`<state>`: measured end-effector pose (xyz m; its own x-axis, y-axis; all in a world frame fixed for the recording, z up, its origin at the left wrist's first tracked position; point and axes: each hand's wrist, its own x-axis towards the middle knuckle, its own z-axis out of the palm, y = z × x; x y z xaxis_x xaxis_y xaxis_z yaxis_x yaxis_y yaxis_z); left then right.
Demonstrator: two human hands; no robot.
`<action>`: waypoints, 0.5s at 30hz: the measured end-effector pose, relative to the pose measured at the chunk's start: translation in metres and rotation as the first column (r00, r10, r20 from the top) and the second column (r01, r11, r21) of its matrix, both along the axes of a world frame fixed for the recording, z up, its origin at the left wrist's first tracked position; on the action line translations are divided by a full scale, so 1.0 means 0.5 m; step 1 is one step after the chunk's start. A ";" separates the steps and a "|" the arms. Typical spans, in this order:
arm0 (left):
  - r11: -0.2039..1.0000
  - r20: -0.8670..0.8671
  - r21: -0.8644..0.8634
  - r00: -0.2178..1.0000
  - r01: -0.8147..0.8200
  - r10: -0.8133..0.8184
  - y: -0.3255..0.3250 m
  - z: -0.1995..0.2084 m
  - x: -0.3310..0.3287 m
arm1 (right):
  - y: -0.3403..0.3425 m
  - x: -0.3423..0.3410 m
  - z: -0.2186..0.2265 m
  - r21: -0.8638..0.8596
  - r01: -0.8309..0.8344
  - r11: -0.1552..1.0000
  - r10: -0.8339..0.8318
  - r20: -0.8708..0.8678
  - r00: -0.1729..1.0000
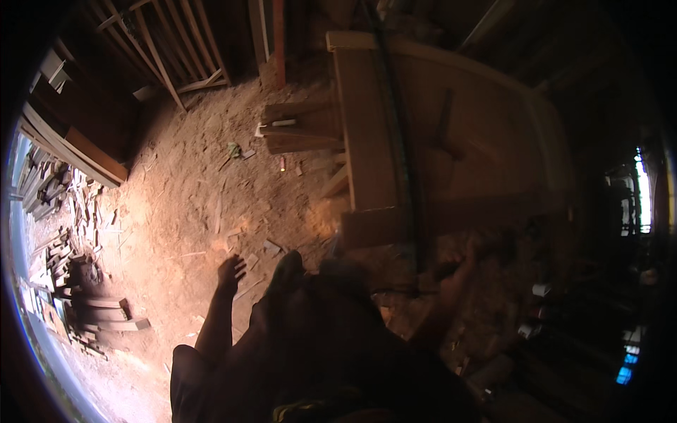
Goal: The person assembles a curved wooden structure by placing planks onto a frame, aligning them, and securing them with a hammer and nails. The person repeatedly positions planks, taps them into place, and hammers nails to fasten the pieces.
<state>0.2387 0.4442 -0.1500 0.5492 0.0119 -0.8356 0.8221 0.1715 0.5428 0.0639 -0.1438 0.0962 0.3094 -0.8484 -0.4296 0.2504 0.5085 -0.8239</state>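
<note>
A large wooden panel with a pale frame rises in front of me on the right. Along its left part runs a long dark bar, perhaps a clamp, whose lower end comes down near my right hand. My left hand hangs over the dirt floor, fingers loosely bent and slightly apart, with nothing visible in it. My right hand is in deep shadow by the panel's lower edge, close to the bar's lower end. Its fingers are too dark and blurred to show whether they hold anything.
Wooden blocks jut out beside the panel's left edge. Scraps and shavings litter the dirt floor. Stacked boards and a slatted wooden frame stand at the far left. Timber offcuts lie at the left. The right side is dark.
</note>
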 end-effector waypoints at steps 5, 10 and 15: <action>0.997 0.126 0.045 0.991 -0.057 0.050 0.141 0.012 0.136 | 0.169 0.202 0.031 -0.047 -0.019 0.999 0.015 -0.090 0.996; 0.993 -0.003 0.009 0.993 -0.117 0.117 0.158 -0.052 0.193 | 0.257 0.402 0.034 -0.040 -0.183 0.982 0.177 -0.120 0.977; 0.999 -0.052 -0.036 0.998 0.020 -0.022 0.153 -0.053 0.255 | 0.302 0.603 -0.026 0.029 -0.286 0.958 0.287 -0.067 0.956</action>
